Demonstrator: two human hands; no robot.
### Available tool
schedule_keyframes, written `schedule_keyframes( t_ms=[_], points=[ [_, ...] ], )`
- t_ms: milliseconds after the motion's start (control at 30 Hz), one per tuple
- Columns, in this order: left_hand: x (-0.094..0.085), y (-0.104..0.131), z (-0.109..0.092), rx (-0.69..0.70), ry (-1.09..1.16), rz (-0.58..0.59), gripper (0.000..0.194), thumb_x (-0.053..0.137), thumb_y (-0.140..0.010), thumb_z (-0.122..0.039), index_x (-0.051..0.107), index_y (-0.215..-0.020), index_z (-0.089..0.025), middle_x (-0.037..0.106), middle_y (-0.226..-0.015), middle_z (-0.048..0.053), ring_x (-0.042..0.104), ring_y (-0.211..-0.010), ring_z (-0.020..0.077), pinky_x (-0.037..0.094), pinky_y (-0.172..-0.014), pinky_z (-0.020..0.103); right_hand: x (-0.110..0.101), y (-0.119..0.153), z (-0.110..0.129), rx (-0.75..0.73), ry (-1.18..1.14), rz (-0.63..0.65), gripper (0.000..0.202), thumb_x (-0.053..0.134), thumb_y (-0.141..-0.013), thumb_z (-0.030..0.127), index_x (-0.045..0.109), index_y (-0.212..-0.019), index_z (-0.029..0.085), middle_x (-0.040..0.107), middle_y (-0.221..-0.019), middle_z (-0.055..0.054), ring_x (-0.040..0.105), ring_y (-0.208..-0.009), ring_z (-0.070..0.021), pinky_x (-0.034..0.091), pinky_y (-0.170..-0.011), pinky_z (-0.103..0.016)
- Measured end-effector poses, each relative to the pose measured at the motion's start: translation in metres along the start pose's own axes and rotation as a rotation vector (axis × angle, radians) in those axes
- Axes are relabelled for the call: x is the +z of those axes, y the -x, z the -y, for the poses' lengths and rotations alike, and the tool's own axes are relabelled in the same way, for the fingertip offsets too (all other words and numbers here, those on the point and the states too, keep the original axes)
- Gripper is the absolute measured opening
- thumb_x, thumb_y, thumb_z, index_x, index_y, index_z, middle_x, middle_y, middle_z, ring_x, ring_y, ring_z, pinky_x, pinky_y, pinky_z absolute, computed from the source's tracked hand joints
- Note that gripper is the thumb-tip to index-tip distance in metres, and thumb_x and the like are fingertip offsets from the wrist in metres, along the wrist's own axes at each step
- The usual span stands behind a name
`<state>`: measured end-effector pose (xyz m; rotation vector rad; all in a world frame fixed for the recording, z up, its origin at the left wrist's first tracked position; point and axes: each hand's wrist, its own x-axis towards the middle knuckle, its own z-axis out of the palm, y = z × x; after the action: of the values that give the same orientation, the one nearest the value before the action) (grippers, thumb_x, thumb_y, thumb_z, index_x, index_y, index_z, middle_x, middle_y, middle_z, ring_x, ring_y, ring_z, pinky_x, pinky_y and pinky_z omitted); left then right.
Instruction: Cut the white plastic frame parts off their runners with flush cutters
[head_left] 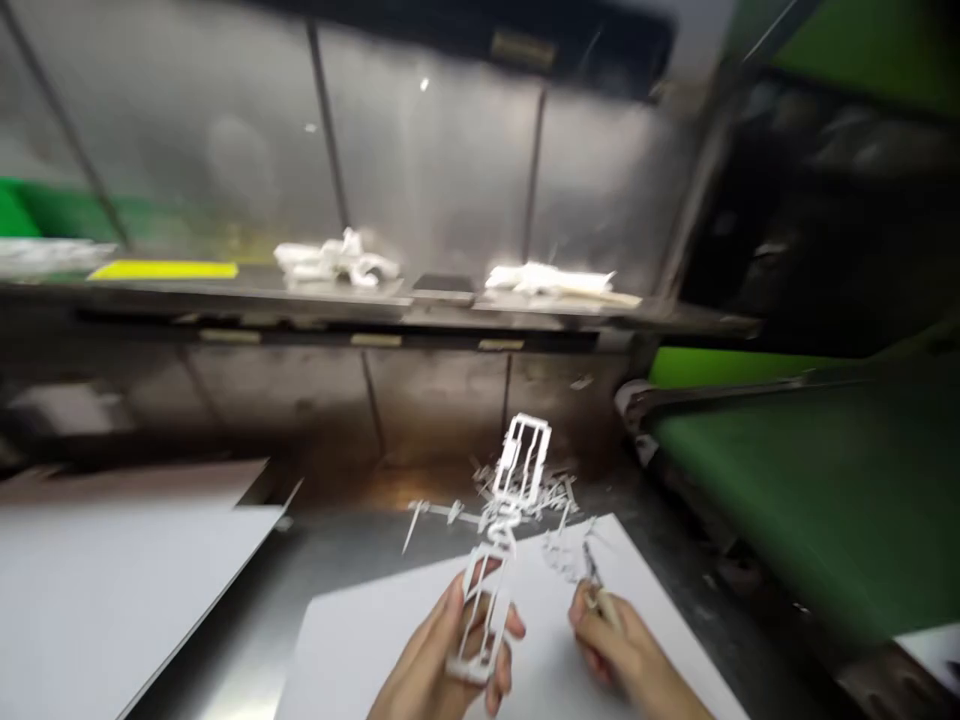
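My left hand (pixel 442 650) holds up a white plastic frame part (pixel 525 462), made of two open rectangular frames joined by a wavy middle section. Its fingers wrap round the lower frame, and the upper one rises free above them. To the right, my right hand (pixel 611 635) is closed round a tool with a beige handle (pixel 609 608) and a thin dark tip that points up and away. The tip looks like a blade, though blur hides its exact kind. Beneath both hands lies a large white sheet (pixel 352 640). The tool is apart from the white part.
White plastic scraps (pixel 555 492) lie piled behind the sheet on the metal bench (pixel 300 560). A shelf (pixel 337 295) bears white pieces (pixel 337 260) and a yellow strip (pixel 165 270). At right runs a green conveyor belt (pixel 780 480); at left is another white sheet (pixel 112 580).
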<state>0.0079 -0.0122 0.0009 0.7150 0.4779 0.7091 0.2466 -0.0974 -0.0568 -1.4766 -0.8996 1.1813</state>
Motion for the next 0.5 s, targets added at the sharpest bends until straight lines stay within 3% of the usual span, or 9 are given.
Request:
schedule_keyframes(
  t_ms=[133,200,267,500],
  points=[
    [0.008,0.01,-0.024,-0.009,0.172,-0.118,0.048,0.056,-0.112,-0.055,0.068,-0.141,-0.019,0.071,-0.108,0.012,0.066,-0.08,0.0165,0.052,-0.072,0.027,-0.018,0.014,-0.011,0.038,0.055,0.127,0.067,0.072,-0.103,0.085,0.057,-0.09,0.021,0.043,-0.078,0.0,0.042,-0.077,-0.0227,0.036,-0.07,-0.029],
    [0.007,0.012,-0.033,0.003,0.237,-0.133,0.043,0.052,-0.114,-0.053,0.071,-0.138,-0.022,0.07,-0.111,0.011,0.068,-0.085,0.0171,0.054,-0.077,0.028,-0.029,0.016,-0.018,0.023,0.157,0.206,0.062,0.06,-0.113,0.078,0.055,-0.087,0.022,0.042,-0.079,-0.001,0.043,-0.078,-0.0242,0.038,-0.069,-0.031],
    [0.006,0.014,-0.037,0.03,0.268,-0.108,0.042,0.048,-0.116,-0.05,0.073,-0.136,-0.024,0.07,-0.114,0.011,0.07,-0.091,0.0188,0.057,-0.08,0.031,-0.038,0.017,-0.024,0.035,0.241,0.239,0.06,0.056,-0.116,0.074,0.056,-0.086,0.022,0.043,-0.081,-0.003,0.046,-0.079,-0.0264,0.041,-0.069,-0.032],
    [0.003,0.015,-0.038,0.031,0.319,0.003,0.048,0.041,-0.118,-0.042,0.072,-0.148,-0.021,0.069,-0.127,0.014,0.071,-0.107,0.0245,0.061,-0.089,0.037,-0.039,0.027,-0.022,0.084,0.325,0.126,0.06,0.058,-0.112,0.073,0.051,-0.077,0.024,0.041,-0.078,-0.005,0.046,-0.075,-0.0287,0.04,-0.056,-0.034]
  ],
)
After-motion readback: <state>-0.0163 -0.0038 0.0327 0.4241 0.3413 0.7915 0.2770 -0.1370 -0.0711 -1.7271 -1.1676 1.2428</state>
